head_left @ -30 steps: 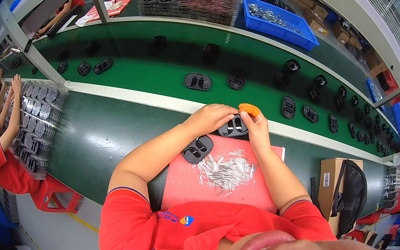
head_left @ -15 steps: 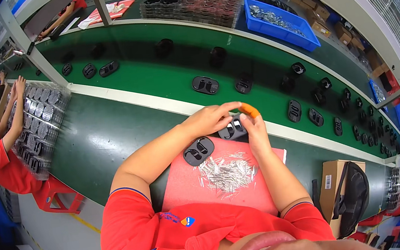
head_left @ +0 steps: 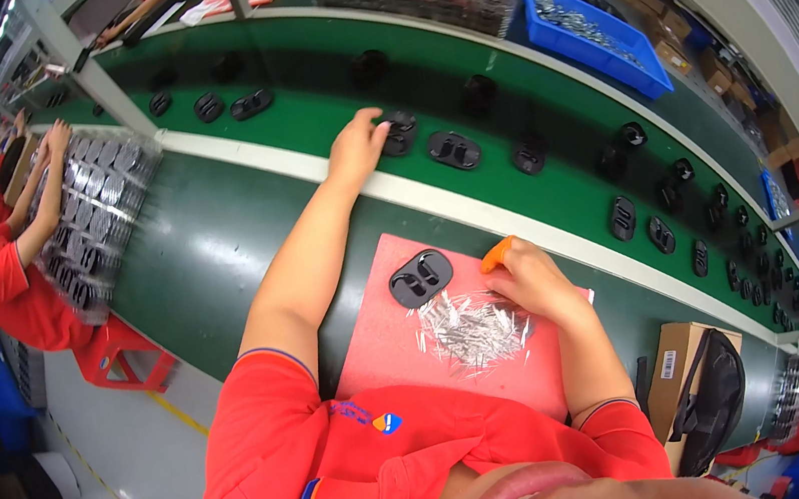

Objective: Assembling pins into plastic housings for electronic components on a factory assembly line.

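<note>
My left hand (head_left: 356, 152) reaches over the green belt, thumb and forefinger apart at the left edge of a black oval case (head_left: 400, 134). That case lies flat, with two curved recesses in its face. Over the upper right of a pink mat (head_left: 371, 339) is my right hand (head_left: 533, 280), an orange cover on one fingertip. Its fingers are bent but apart, and nothing shows between them. Another black oval case (head_left: 421, 279) rests on the mat's upper left. Close below it and the right hand is a loose pile of thin silvery pins (head_left: 471, 333).
Several black cases stand along the green belt (head_left: 305, 146), which has a white edge rail (head_left: 474, 201). Beyond it sits a blue bin (head_left: 594, 42) of small parts. A cardboard box (head_left: 672, 365) and black bag are at right. A person (head_left: 16, 290) works beside stacked trays at left.
My left hand has carried a black case from the mat's top edge to the belt and loosened its fingers. My right hand has come down toward the pins. The view has shifted slightly.
</note>
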Action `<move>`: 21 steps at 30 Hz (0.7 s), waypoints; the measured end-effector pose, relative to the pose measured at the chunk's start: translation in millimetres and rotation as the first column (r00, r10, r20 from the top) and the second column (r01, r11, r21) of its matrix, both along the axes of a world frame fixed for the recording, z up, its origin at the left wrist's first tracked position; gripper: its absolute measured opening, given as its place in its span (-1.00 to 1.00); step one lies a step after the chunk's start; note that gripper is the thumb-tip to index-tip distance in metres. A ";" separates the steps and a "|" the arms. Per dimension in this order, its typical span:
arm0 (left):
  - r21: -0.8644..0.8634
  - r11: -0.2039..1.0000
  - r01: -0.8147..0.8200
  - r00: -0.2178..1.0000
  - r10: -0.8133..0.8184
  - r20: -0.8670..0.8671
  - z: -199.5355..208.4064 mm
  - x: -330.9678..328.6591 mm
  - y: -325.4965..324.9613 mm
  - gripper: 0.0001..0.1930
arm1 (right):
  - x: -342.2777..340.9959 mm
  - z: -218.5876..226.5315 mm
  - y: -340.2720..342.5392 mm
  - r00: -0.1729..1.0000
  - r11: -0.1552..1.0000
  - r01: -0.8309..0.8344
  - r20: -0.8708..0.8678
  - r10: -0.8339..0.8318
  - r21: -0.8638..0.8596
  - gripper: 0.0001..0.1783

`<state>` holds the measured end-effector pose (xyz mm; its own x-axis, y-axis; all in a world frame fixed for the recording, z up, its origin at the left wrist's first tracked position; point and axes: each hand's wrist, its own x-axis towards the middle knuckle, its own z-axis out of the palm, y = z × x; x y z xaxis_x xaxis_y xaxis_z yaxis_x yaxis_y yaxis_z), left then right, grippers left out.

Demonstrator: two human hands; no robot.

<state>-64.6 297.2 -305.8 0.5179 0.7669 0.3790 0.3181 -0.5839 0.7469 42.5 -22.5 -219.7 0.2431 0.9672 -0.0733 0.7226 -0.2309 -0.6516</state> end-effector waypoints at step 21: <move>0.038 0.874 0.485 0.815 -0.435 -0.382 81.8 -109.8 -164.1 -0.64 | -1.2 -6.2 2.8 0.983 0.991 -0.130 0.130 0.128 0.010 -0.79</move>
